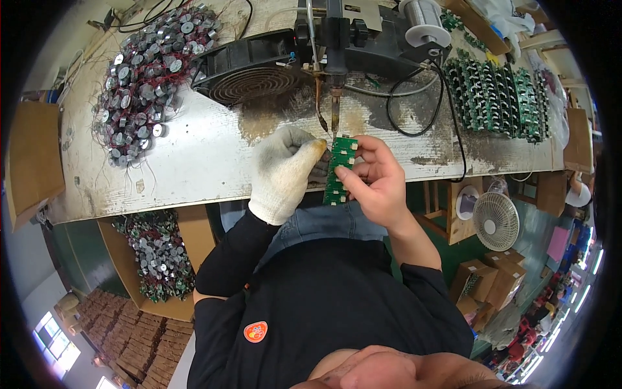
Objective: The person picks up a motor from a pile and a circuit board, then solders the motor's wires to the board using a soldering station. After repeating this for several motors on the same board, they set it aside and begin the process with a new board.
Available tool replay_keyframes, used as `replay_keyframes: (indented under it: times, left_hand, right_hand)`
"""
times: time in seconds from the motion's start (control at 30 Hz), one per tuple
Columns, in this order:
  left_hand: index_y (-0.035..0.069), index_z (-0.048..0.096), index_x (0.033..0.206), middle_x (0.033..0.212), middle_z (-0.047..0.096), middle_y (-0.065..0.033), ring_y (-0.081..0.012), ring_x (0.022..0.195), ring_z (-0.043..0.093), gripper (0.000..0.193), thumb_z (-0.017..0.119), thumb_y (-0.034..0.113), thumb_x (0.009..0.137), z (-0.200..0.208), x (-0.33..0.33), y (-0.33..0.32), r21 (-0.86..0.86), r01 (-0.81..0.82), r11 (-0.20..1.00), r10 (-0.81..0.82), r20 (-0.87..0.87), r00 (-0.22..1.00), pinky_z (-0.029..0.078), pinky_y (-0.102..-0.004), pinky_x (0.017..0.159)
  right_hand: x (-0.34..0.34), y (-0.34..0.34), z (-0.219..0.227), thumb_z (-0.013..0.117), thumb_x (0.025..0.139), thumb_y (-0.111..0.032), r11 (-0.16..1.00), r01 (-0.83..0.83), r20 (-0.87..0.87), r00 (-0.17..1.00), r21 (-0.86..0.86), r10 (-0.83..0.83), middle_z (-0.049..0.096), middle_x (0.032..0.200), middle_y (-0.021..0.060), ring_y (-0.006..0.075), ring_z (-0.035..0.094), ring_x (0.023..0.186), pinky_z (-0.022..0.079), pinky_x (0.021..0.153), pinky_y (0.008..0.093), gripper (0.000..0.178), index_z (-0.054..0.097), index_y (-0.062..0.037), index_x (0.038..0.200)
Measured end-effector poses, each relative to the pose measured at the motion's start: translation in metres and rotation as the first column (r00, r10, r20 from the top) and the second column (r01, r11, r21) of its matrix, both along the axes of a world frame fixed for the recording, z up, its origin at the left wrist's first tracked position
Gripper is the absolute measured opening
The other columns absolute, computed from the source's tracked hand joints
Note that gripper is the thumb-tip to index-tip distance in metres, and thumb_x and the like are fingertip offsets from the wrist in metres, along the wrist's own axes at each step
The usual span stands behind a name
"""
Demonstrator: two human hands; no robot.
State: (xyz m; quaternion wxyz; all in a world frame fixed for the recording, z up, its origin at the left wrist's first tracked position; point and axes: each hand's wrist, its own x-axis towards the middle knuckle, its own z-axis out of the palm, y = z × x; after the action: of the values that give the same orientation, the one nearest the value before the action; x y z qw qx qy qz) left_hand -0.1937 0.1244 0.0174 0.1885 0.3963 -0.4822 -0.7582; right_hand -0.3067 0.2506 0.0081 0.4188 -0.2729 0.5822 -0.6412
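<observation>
spanning the view, the scorched white surface (201, 172) bears the gear: wired discs (146, 84) heaped at left, a black fan (259, 68) ahead, stacked green boards (502, 97) at right. the upright iron (335, 55) points down, with a wire spool (424, 32) to its right; this looks like soldering, and as the iron seems mounted, the work is best brought to it. of the hands, the gloved left hand (283, 170) is pinched together, thumb against curled fingers, beside the left edge of the held board (341, 157); what it grips, if anything, is hidden. the bare right hand (379, 178) is clamped on that board, thumb on its face, fingers behind. the board is just below the tip (334, 128); whether they touch cannot be told. good work here would mean steadying both wrists, offering only the joint to the heat, and dabbing briefly. the bare index finger is near the hot end, so a lower grip would be safer. the pale connectors (354, 146) should stay clear, as plastic would likely melt.
</observation>
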Motion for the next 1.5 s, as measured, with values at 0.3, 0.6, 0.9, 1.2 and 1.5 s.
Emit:
replay_keyframes:
  times: [0.3, 0.6, 0.9, 1.2, 1.5]
  left_hand:
    - [-0.005, 0.064, 0.082, 0.072, 0.065, -0.0067, -0.0092, 0.064, 0.059, 0.019, 0.066, 0.015, 0.084, 0.000, -0.001, -0.001, -0.113, -0.014, 0.994, 0.017, 0.024, 1.000, 0.047, -0.0246, 0.057]
    - [-0.005, 0.063, 0.084, 0.073, 0.065, -0.0068, -0.0098, 0.065, 0.060, 0.019, 0.064, 0.015, 0.084, 0.001, -0.006, 0.003, -0.050, -0.010, 0.999, 0.012, 0.037, 0.999, 0.048, -0.0246, 0.057]
    - [-0.005, 0.057, 0.101, 0.087, 0.064, -0.0089, -0.0147, 0.077, 0.061, 0.023, 0.063, 0.011, 0.087, -0.003, 0.014, -0.013, -0.330, 0.140, 0.934, -0.131, 0.051, 0.990, 0.051, -0.0273, 0.071]
    - [-0.001, 0.058, 0.109, 0.104, 0.060, -0.0151, -0.0214, 0.078, 0.063, 0.037, 0.072, 0.007, 0.076, -0.017, 0.062, -0.064, -0.875, -0.050, 0.482, 0.311, 0.117, 0.943, 0.052, -0.0307, 0.071]
    - [0.007, 0.061, 0.103, 0.103, 0.059, -0.0151, -0.0347, 0.087, 0.063, 0.036, 0.071, 0.030, 0.078, 0.005, 0.111, -0.132, -0.827, 0.342, 0.446, 0.684, 0.561, 0.467, 0.050, -0.0426, 0.074]
  right_hand:
    - [-0.001, -0.002, 0.003, 0.063, 0.085, 0.003, 1.000, -0.002, 0.006, 1.000, -0.018, 0.002, 0.057, 0.101, 0.0083, 0.0054, 0.059, 0.069, 0.045, 0.058, 0.0176, 0.040, 0.044, 0.0035, 0.120]
    - [-0.003, 0.004, -0.003, 0.063, 0.085, 0.003, 1.000, -0.008, 0.004, 1.000, 0.021, 0.008, 0.057, 0.101, 0.0090, 0.0057, 0.059, 0.068, 0.044, 0.057, 0.0184, 0.040, 0.043, 0.0039, 0.120]
    - [0.002, -0.003, 0.001, 0.061, 0.088, 0.001, 0.998, -0.010, 0.058, 0.998, 0.062, 0.006, 0.061, 0.091, 0.0076, 0.0068, 0.056, 0.061, 0.042, 0.048, 0.0202, 0.045, 0.038, 0.0003, 0.127]
    - [-0.013, -0.002, -0.001, 0.056, 0.091, -0.002, 0.995, 0.056, -0.027, 0.998, 0.081, -0.054, 0.056, 0.121, 0.0158, 0.0070, 0.056, 0.061, 0.043, 0.044, 0.0173, 0.062, 0.022, 0.0040, 0.142]
    - [-0.013, -0.002, -0.008, 0.058, 0.089, 0.000, 1.000, 0.004, 0.001, 1.000, 0.030, -0.004, 0.054, 0.122, 0.0165, 0.0075, 0.056, 0.063, 0.045, 0.044, 0.0177, 0.062, 0.023, 0.0071, 0.141]
